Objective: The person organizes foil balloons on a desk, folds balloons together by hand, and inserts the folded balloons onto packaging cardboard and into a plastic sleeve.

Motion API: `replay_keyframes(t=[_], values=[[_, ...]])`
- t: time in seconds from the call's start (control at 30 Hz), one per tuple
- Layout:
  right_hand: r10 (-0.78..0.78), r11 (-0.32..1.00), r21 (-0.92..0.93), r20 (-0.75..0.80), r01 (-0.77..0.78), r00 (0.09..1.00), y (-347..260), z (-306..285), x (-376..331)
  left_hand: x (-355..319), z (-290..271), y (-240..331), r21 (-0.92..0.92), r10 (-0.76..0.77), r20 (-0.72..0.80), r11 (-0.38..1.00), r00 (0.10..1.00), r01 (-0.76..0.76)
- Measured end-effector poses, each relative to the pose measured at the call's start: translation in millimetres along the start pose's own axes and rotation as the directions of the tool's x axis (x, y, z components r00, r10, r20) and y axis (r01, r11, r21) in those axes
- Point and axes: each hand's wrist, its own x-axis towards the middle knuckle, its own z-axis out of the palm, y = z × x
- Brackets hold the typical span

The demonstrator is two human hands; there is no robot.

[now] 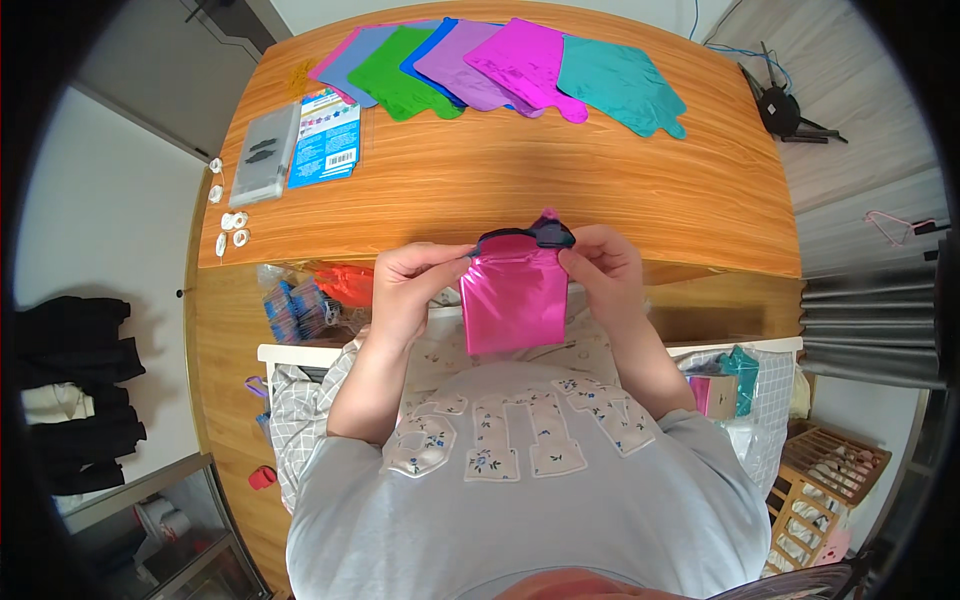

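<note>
I'm looking down at a wood-grain surface [640, 185] whose far edge bows in the fisheye view. On the left side of the room, dark clothes [80, 345] hang by a pale wall; on the right are a grey curtain [865, 325] and, lower down, a slatted wooden crate [825, 470].

I see the magenta foil pouch [515, 310] between the two hands, held up at the near edge of the surface. The left hand [408, 285] pinches its upper left corner between thumb and fingers, and the right hand [606, 268] pinches the upper right corner in the same way. A dark strip [508, 238] runs along the pouch's top; I can't tell whether it is part of the pouch or a separate piece.

Across the far side of the surface I have a fanned row of foil shapes, among them a green one [395, 75], a bright pink one [530, 65] and a teal one [622, 85]. To the left lie a clear plastic case [265, 160], a blue printed card [325, 155] overlapping its side, and small white rolls [232, 222]. The pouch and both hands block my view of part of the near edge, and a red bag [345, 284] shows below it.
</note>
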Motion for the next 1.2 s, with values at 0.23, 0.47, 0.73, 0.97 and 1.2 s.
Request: replay_keyframes(t=[0.23,0.47,0.73,0.97,1.2], values=[[-0.145,0.989,-0.004,0.148,0.147,0.978,4,-9,5,1,7,3,-0.087,-0.072,-0.030,0.994,0.997,0.069],[-0.095,0.989,-0.083,0.308,0.126,0.947,-14,-11,9,2,1,-7,-0.074,-0.027,-0.037,0.997,0.999,0.024],[0.031,0.977,-0.210,0.290,0.032,0.956,-12,-23,9,1,5,-7,0.110,-0.028,-0.059,0.993,0.998,0.035],[0.094,0.902,-0.431,0.154,-0.018,0.984,-32,-11,10,5,-3,-5,0.277,0.013,0.016,0.961,1.000,-0.017],[0.055,0.659,-0.743,0.201,0.116,0.978,-47,-3,15,10,-5,-1,0.334,0.020,0.062,0.942,0.998,-0.040]])
